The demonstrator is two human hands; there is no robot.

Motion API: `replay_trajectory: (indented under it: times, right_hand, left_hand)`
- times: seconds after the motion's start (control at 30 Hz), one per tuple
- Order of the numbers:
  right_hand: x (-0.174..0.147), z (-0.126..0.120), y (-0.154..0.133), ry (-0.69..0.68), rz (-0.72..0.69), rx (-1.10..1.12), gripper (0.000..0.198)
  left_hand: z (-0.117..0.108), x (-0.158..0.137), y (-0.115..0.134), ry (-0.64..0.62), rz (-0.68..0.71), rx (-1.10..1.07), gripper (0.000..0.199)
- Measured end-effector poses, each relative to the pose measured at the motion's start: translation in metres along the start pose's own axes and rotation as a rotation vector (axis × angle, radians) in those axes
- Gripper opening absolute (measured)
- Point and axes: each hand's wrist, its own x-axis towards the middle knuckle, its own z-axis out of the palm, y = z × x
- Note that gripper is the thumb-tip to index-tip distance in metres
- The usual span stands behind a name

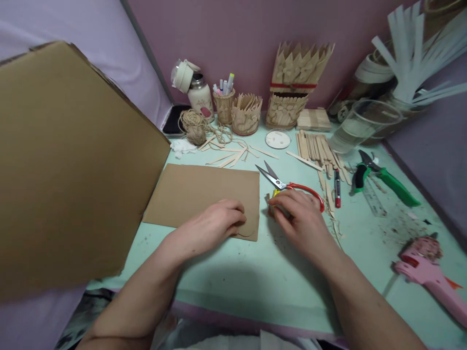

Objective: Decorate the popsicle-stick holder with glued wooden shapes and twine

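Observation:
A flat brown cardboard sheet (197, 187) lies on the table in front of me. My left hand (224, 218) rests over its right end with curled fingers, pressing a round cardboard piece (247, 232) whose curved edge shows below the fingertips. Just beyond the sheet's right edge, my right hand (297, 211) is closed on a small yellow object (276, 193); most of it is hidden, so its kind is unclear. Red-handled scissors (279, 183) lie partly behind the right hand, blades apart and pointing to the upper left.
A large cardboard panel (73, 170) stands at left. Twine (197, 129), wooden strips (235, 154), a small white lid (278, 139) and craft sticks (315, 148) lie behind. At right are a marker (337, 187), green pruners (397, 187), a plastic cup (359, 126) and a pink glue gun (426, 274).

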Motion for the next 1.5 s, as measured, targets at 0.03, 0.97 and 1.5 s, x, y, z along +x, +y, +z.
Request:
replay_trajectory:
  times: [0.03, 0.97, 1.5]
  right_hand:
    - [0.0, 0.0, 0.0, -0.005, 0.002, -0.005, 0.019]
    - [-0.005, 0.011, -0.015, -0.359, -0.19, 0.013, 0.008]
    - [-0.005, 0.009, -0.016, -0.39, -0.158, 0.03, 0.007]
  left_hand:
    - [0.002, 0.001, 0.001, -0.012, 0.016, 0.005, 0.025]
    - [0.018, 0.002, -0.007, -0.017, 0.033, 0.061, 0.02]
    - [0.019, 0.004, -0.006, -0.019, 0.061, 0.108, 0.02]
